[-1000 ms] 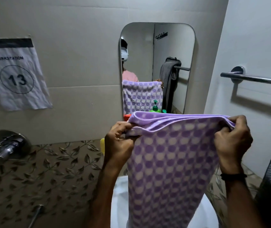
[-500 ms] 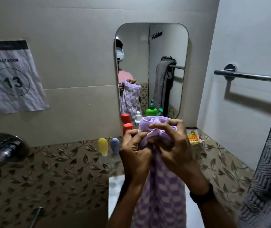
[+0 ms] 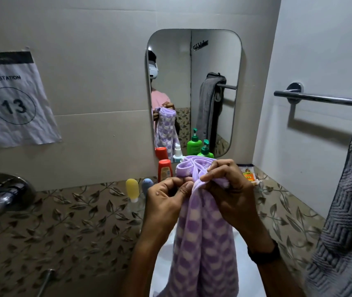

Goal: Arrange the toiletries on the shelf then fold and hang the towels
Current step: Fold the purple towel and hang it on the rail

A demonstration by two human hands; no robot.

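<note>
Both hands are up in front of the mirror, and the purple checked towel is bunched between them: the left hand pinches the gathered top edge with thumb and fingers closed tight on the cloth, and the right hand is curled over the folded layers beside it, also gripping firmly, the two hands touching. The towel hangs straight down from that grip, below the mirror, its folded lilac hems fanned out at the top. Under the mirror sit the toiletries: an orange-red bottle whose label is too small to read, a green pump bottle peeking over the towel, a yellow squeeze bottle and a blue-grey one just left of the hands, and an orange-and-yellow packet to the right, print illegible. Left of the mirror, a paper sign reads "WORKSTATION" with "13" in a circle. Right of the mirror, a chrome towel bar carries a grey textured towel draped over its far end.
</note>
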